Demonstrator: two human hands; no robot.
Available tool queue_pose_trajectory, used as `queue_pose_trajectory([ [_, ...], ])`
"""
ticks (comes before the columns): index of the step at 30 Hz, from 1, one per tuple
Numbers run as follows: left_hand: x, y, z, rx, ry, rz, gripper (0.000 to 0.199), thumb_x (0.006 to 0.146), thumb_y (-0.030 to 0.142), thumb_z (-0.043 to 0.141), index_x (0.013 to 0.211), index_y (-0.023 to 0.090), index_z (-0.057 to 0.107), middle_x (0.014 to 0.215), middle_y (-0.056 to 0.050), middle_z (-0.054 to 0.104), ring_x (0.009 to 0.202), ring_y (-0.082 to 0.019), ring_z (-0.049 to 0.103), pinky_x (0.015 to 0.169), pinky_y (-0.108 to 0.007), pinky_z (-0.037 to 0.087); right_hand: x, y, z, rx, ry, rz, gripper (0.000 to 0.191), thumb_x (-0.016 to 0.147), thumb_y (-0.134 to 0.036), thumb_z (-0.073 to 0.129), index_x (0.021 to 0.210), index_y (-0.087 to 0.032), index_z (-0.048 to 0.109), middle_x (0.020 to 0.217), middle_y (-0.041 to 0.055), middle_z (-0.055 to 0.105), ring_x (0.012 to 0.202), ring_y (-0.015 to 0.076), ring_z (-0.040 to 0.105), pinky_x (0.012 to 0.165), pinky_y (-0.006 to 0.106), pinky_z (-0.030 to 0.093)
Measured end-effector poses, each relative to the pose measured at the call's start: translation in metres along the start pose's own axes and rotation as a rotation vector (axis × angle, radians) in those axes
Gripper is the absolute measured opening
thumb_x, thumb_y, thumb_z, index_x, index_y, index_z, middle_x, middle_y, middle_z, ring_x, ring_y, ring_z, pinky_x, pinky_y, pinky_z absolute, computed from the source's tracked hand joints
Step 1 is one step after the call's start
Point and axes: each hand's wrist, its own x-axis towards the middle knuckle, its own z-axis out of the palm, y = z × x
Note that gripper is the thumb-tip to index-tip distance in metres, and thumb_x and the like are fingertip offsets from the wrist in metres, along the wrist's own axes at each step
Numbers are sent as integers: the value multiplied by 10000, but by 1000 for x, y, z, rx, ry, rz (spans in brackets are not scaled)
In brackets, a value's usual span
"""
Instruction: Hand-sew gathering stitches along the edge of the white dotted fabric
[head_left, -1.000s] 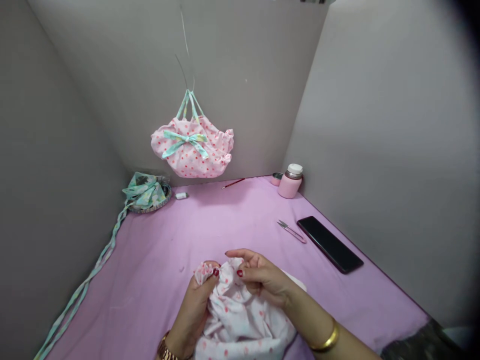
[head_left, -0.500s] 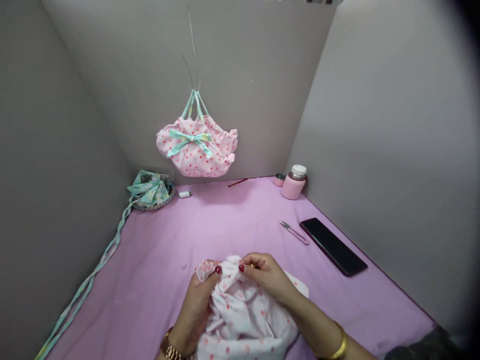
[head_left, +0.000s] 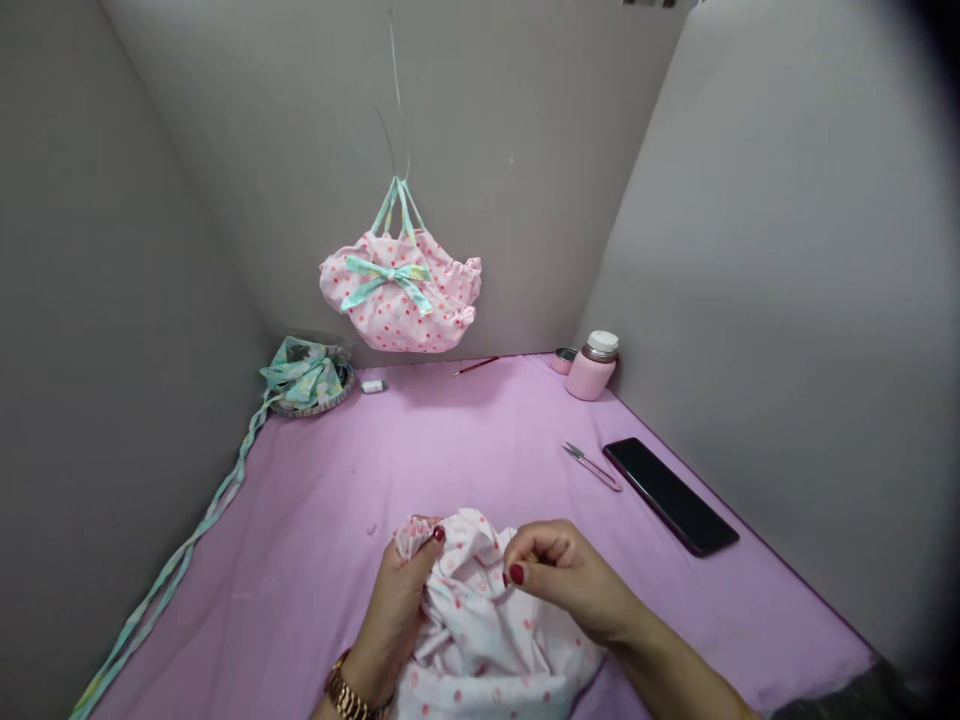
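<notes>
Bunched white fabric with pink-red dots (head_left: 487, 620) lies at the near edge of the table. My left hand (head_left: 405, 590) grips its upper left part, thumb on top, with a gathered pink frilled edge (head_left: 415, 536) showing above the fingers. On the other side, my right hand (head_left: 559, 575) is closed in a pinch just over the fabric's right side. Whatever is between its thumb and fingertips is too small or hidden to make out.
A dotted garment with a mint bow (head_left: 401, 300) hangs at the back. A basket of mint fabric (head_left: 307, 380) trails long strips (head_left: 217, 505) at left. A white spool (head_left: 373, 386), a red pencil-like stick (head_left: 476, 366), a pink jar (head_left: 591, 370), thread snips (head_left: 591, 466) and a phone (head_left: 670, 495) lie farther off.
My right hand has come away from the fabric's top edge and moved right and slightly nearer, still pinched. My left hand keeps its hold. The view has shifted a little.
</notes>
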Motion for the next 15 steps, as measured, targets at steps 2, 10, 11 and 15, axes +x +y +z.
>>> queue_pose_trajectory([
  [2,0,-2,-1,1,4,11,83,716,193,640,786,155,615,659,-12,668,607,-160,612,599,-244,458,-3,-5,-1,26,-40,4,261,682,-359,720,624,-117,641,472,-58,380,460,49,264,443,188,192],
  [10,-2,-2,-1,5,-7,24,82,720,188,624,797,161,625,685,-7,678,615,-159,609,612,-246,456,-15,-22,-3,-94,-258,58,274,706,-396,686,644,-130,676,496,-22,450,457,70,311,451,223,209],
  [11,-3,0,1,2,-5,23,80,711,186,629,787,160,624,677,-5,677,606,-159,607,604,-245,454,-13,-22,-5,-125,-279,91,256,698,-385,696,679,-130,687,484,-34,423,450,65,287,445,219,195],
  [15,-6,6,6,-10,-31,6,70,701,187,635,764,166,611,633,9,653,590,-150,595,577,-226,437,11,-10,-23,-184,92,63,235,710,-351,687,831,-150,682,575,-30,480,494,68,327,461,196,243],
])
